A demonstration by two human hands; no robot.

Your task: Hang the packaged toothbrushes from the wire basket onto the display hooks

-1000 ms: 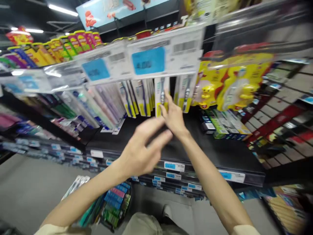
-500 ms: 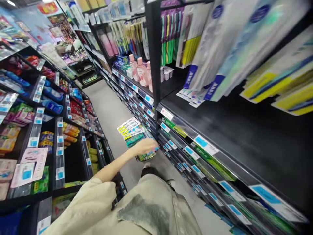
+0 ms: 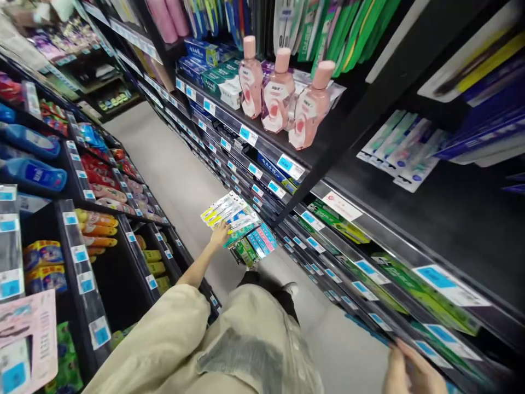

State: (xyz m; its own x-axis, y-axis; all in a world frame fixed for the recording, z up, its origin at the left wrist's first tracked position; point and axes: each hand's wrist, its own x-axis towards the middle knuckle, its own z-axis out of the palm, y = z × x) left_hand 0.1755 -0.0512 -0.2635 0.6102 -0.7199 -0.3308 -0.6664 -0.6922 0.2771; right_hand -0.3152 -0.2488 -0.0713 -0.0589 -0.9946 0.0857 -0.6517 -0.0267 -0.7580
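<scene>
Low in the aisle, my left hand (image 3: pixel 220 234) has its fingers closed at the near edge of white-and-yellow toothbrush packs (image 3: pixel 225 209). These packs lie fanned out on a pile of goods, with a blue-and-pink pack (image 3: pixel 262 241) and green boxes (image 3: pixel 247 251) beside them. What holds the pile up is mostly hidden; a dark rim shows at its near side. At the lower right, my right hand (image 3: pixel 412 369) is close to the lower shelf fronts, thumb and finger pinched together. Whether anything sits in that pinch cannot be made out.
Pink mouthwash bottles (image 3: pixel 279 93) and toothpaste boxes (image 3: pixel 219 82) stand on the right shelf (image 3: pixel 410 219), beside several flat-lying toothbrush packs (image 3: pixel 404 148). Blue bottles (image 3: pixel 36 175) fill the left shelving. Grey floor (image 3: pixel 164 153) runs between the shelves.
My left hand has moved from the pile's right part to the toothbrush packs on its left. My right hand has come into view. The camera has turned, bringing the mouthwash bottles closer.
</scene>
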